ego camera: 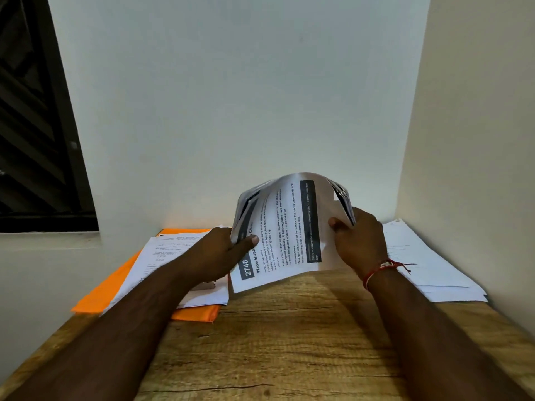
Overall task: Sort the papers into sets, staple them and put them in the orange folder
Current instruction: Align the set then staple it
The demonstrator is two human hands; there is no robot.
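Both my hands hold a bowed sheaf of printed papers above the middle of the wooden table; the top sheet reads "2748". My left hand pinches its left edge, thumb on top. Its right edge is gripped by my right hand, which wears a red thread at the wrist. The orange folder lies flat at the left with a stack of white sheets on top of it. A small silvery stapler rests on those sheets, partly hidden by my left forearm.
Another pile of white papers lies at the table's right, against the side wall. A white wall closes the back. A dark window is at the far left. The table's left edge runs diagonally below the folder.
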